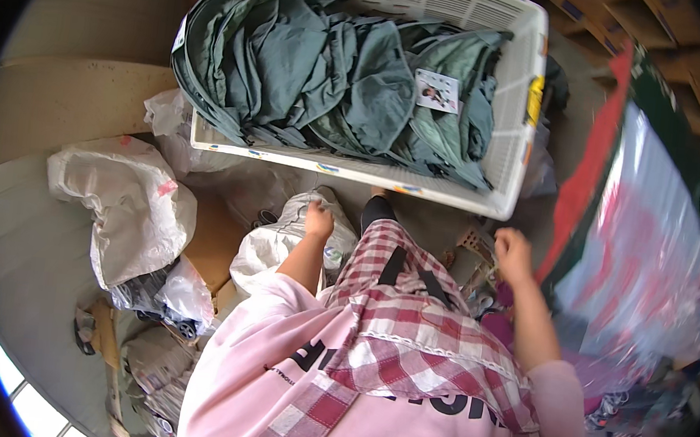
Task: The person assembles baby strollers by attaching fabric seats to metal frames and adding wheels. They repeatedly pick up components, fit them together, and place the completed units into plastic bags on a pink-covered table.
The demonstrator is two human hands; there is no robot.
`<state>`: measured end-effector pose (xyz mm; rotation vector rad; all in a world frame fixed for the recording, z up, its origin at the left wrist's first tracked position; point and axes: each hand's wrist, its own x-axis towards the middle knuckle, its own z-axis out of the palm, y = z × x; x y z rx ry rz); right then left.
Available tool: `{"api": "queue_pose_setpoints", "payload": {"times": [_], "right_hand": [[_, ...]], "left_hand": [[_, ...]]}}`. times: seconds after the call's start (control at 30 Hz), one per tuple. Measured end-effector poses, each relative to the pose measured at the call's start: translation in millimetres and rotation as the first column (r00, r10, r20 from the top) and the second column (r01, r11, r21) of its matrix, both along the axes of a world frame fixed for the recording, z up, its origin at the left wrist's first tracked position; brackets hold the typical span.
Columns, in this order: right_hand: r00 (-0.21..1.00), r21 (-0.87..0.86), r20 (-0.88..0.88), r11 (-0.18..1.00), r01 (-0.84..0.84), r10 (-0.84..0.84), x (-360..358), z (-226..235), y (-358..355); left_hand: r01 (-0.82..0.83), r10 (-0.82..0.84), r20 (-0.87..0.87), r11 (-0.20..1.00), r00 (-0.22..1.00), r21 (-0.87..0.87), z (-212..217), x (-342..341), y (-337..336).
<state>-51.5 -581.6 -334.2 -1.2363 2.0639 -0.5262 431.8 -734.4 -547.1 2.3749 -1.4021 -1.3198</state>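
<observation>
My left hand [318, 220] hangs at my side with its fingers curled in and nothing visible in them. Below it lies a white woven sack [266, 248]. On my other side, my right hand [514, 255] is raised with loosely bent fingers, slightly apart and holding nothing visible. It is closest to a large clear plastic bag [638, 240] with red and dark green edging. In front of me stands a white plastic crate [512, 150], filled with overlapping dark green fabric pieces [297, 68]. A small printed card [437, 91] lies on the fabric. Neither hand touches the crate.
Another white sack [133, 213] and a clear bag with dark contents [188, 295] lie to the left beside cardboard [216, 238]. Wooden shelving [685, 32] stands at the far right. Several people work at the lower right.
</observation>
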Motion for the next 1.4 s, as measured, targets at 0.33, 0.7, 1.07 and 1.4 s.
{"api": "queue_pose_setpoints", "payload": {"times": [0.33,0.7,1.07,1.4], "right_hand": [[0.931,0.363,0.365,0.917,-0.166,0.024,120,12,-117],[0.955,0.403,0.292,0.913,-0.068,-0.058,126,2,-141],[0.962,0.263,0.261,0.965,0.006,-0.077,154,37,-64],[0.897,-0.028,0.315,0.941,0.337,-0.312,181,36,112]], "left_hand": [[0.184,-0.252,0.359,0.96,0.899,0.212,108,34,-226],[-0.708,0.793,0.042,0.564,0.607,-0.425,70,99,-412],[-0.778,0.632,-0.468,0.578,0.617,-0.246,111,59,-304],[-0.238,0.293,-0.051,0.649,0.955,-0.722,268,-58,-104]]}}
